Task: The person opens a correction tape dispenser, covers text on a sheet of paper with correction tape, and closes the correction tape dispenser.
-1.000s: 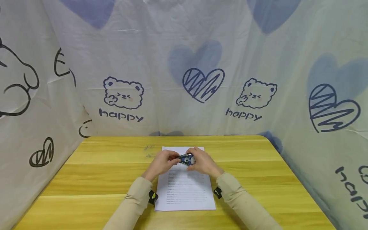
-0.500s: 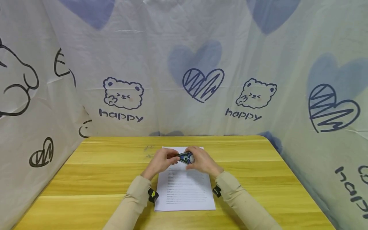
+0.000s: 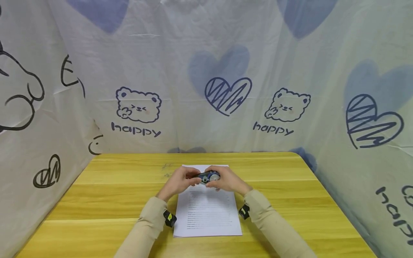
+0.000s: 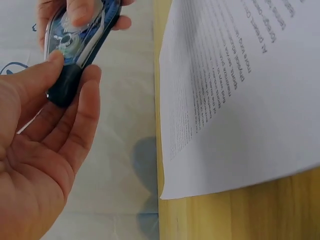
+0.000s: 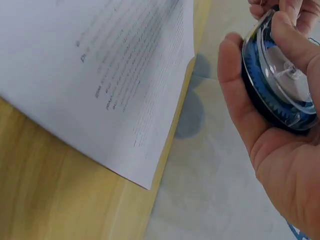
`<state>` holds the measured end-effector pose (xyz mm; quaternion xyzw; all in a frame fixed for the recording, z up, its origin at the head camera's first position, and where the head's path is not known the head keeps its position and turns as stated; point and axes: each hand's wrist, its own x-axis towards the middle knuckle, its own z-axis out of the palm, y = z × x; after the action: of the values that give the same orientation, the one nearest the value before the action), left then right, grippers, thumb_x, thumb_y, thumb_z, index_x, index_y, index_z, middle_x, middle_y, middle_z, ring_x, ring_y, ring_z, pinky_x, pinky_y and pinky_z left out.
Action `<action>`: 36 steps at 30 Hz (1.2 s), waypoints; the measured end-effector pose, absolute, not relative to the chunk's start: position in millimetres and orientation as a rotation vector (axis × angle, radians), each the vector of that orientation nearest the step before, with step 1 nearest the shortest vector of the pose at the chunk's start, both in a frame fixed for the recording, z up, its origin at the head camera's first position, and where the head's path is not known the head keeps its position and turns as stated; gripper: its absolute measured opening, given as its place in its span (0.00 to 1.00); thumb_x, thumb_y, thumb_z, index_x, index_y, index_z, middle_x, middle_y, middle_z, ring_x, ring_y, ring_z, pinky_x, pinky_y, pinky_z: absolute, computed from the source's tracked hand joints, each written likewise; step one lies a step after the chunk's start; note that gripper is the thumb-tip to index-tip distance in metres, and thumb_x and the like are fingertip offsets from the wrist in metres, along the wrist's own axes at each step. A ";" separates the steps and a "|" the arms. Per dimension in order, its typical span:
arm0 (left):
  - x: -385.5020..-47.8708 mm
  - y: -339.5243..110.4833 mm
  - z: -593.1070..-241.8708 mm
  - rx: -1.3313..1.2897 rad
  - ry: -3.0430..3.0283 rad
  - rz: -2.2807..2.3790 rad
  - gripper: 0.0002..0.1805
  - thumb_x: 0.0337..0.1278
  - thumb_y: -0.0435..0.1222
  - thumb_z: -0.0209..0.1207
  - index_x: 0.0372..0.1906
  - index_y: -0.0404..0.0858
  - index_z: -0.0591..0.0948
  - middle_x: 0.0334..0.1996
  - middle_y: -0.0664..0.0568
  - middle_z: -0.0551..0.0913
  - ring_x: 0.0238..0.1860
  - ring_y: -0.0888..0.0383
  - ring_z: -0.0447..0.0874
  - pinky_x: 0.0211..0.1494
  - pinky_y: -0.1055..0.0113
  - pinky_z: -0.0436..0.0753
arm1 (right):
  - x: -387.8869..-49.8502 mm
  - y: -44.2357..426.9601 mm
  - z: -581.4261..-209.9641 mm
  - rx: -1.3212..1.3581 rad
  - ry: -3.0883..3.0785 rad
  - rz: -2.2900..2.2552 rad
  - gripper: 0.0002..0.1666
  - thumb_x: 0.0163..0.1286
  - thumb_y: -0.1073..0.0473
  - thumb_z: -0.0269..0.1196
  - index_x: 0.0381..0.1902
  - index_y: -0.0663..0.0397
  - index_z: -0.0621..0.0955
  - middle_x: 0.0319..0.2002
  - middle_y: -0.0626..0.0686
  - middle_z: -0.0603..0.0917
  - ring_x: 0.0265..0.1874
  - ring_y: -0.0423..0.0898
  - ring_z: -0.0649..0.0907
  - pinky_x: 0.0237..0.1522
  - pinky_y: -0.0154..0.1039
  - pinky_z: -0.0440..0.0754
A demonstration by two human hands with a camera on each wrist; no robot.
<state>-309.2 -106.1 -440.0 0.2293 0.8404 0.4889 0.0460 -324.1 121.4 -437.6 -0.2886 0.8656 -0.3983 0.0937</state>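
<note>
A correction tape [image 3: 213, 177] with a clear shell and blue insides is held between both hands above the printed paper [image 3: 209, 215]. My left hand [image 3: 181, 182] pinches its dark narrow end [image 4: 65, 86] between thumb and fingers. Round the wide body, my right hand [image 3: 227, 180] curls, with its thumb on the clear face. A white spool [image 5: 287, 70] and blue gear teeth show through the shell in the right wrist view. Whether the dark end is a separate cap, I cannot tell. The tape's tip is hidden.
The paper lies flat on the yellow wood-grain table [image 3: 122, 200], below both hands. Behind and beside the table hang white cloth sheets [image 3: 187, 125] printed with hearts and bears. Each wrist wears a small black device [image 3: 170, 218].
My right hand has shifted slightly left, nearer my left hand. The correction tape has turned a little, and more of its clear face shows. The paper has not moved.
</note>
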 end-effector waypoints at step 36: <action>-304.5 -111.1 -442.7 0.737 2.441 1.500 0.14 0.60 0.34 0.65 0.49 0.34 0.86 0.38 0.44 0.89 0.38 0.43 0.88 0.45 0.47 0.85 | -317.1 127.7 -438.9 -0.860 2.484 -1.149 0.25 0.62 0.54 0.71 0.57 0.42 0.79 0.43 0.54 0.82 0.29 0.51 0.84 0.29 0.52 0.86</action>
<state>-304.5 -111.1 -442.7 0.2481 0.8216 0.5051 0.0916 -317.1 127.7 -438.9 -0.2969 0.8578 -0.3968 0.1362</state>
